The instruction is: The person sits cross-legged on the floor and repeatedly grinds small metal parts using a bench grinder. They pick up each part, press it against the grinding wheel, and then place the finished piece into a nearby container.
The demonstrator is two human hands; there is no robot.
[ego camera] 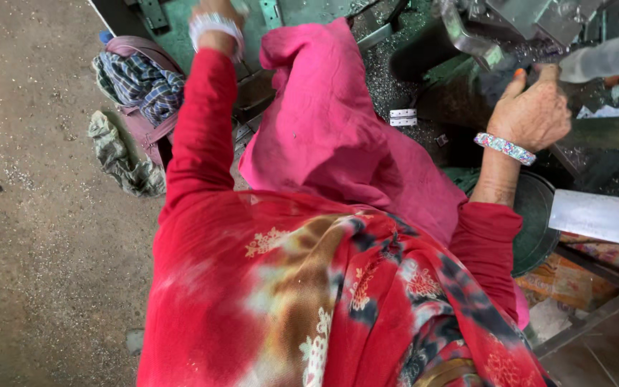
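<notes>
Right hand (pixel 535 111) rests knuckles-up on the dark, swarf-covered machine bed (pixel 395 79), fingers curled around something under the metal press head (pixel 467 32); what it grips is hidden. Left hand (pixel 213 11) is raised to the green machine frame (pixel 180 43) at the top edge, mostly cropped, so I cannot tell whether it's clenched or loose. Small silver hinge (pixel 402 117) lies on the bed, near the pink cloth (pixel 324 122), well apart from both hands.

Risks, my read:
- right fingers sit close under the press head: pinch hazard if it drops
- loose pink cloth drapes onto the bed: could snag
- metal chips everywhere: cuts on bare skin
- bangle (pixel 504 148) could catch an edge
</notes>
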